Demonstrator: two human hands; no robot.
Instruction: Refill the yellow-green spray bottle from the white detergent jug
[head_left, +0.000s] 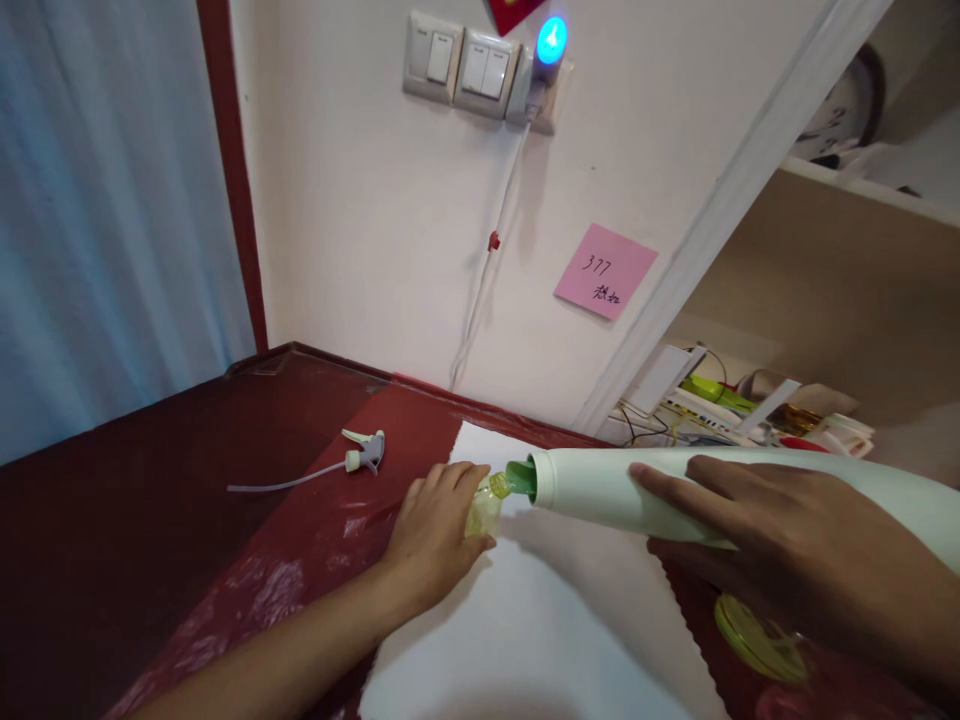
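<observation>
My left hand (442,525) is wrapped round a small clear yellowish bottle (484,515), whose open neck points up beside my fingers. Tilted nearly level, a large pale green bottle (600,490) is gripped by my right hand (780,540). Its green spout (519,478) meets the mouth of the small bottle; whether liquid is flowing I cannot make out. Left of my left hand, a spray trigger head (366,455) with a long clear tube lies on the red covering.
White paper (555,620) lies under both bottles on a red plastic sheet (315,560). A yellow-green round lid (761,640) sits below my right hand. Behind are a wall with switches (484,70), a plugged-in cord (480,290), a pink note (606,270) and a cluttered shelf (750,410).
</observation>
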